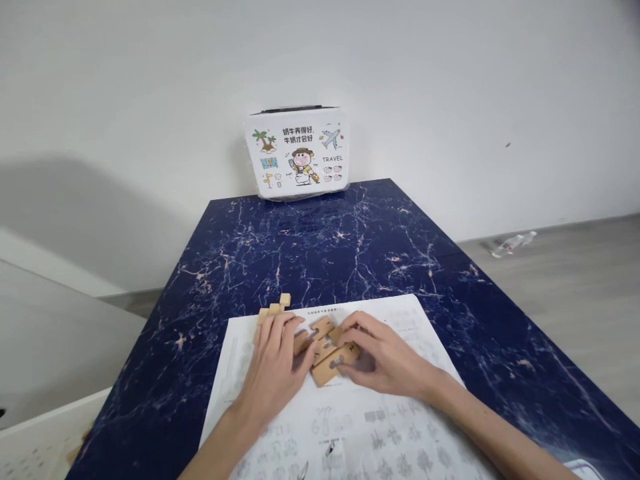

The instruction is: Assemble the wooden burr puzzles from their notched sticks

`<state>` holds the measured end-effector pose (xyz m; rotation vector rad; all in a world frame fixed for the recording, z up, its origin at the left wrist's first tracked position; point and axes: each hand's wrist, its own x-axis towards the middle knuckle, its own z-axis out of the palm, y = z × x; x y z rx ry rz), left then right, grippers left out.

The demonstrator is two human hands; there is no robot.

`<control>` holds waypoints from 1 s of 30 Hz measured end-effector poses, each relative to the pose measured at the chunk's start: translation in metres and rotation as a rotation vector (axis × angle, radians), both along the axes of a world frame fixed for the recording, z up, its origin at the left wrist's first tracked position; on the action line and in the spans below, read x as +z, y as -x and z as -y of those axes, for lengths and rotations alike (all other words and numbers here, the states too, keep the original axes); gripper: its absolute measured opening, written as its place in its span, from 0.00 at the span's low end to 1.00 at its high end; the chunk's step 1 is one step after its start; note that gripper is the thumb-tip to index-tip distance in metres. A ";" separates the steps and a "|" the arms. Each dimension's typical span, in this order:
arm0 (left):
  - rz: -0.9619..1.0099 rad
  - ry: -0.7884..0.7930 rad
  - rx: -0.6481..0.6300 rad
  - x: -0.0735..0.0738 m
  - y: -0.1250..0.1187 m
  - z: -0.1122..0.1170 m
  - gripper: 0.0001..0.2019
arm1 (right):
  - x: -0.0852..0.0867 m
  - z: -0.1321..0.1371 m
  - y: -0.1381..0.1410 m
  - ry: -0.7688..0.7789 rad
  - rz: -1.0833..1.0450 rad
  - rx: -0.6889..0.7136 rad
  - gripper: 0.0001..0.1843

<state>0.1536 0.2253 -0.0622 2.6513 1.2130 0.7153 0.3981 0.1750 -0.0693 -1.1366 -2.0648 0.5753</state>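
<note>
Between my hands, on a printed paper sheet (pixel 280 407), sits a cluster of flat wooden puzzle pieces (pixel 327 375) with rounded notches; a dark mark shows on some of them. My left hand (pixel 275 357) curves round the cluster's left side, its thumb and fingers on a notched piece (pixel 300 341). From the right, my right hand (pixel 383 353) grips the cluster's edge with bent fingers and thumb. The fingers partly hide the pieces. Just beyond my left fingertips stand a few small pale wooden cubes (pixel 285 299), stepped in a row.
The sheet lies on a dark blue marble-patterned table (pixel 310 253). At its far end a white cartoon-printed case (pixel 300 153) leans near the wall. A white perforated basket (pixel 50 427) is at lower left. A crumpled clear item (pixel 514 244) lies on the floor at right.
</note>
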 end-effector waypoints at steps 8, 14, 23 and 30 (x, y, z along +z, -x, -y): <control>-0.069 -0.076 0.022 0.003 0.004 -0.006 0.05 | 0.000 0.000 0.000 -0.021 0.039 0.009 0.13; -0.058 -0.057 0.006 0.003 0.004 -0.005 0.07 | -0.003 0.000 0.000 -0.001 0.028 0.016 0.18; -0.046 -0.056 -0.013 0.000 0.005 -0.004 0.05 | -0.006 -0.001 -0.002 -0.008 0.011 0.065 0.08; -0.030 -0.052 -0.016 -0.002 0.005 -0.005 0.06 | -0.002 -0.001 -0.002 0.002 -0.003 0.055 0.07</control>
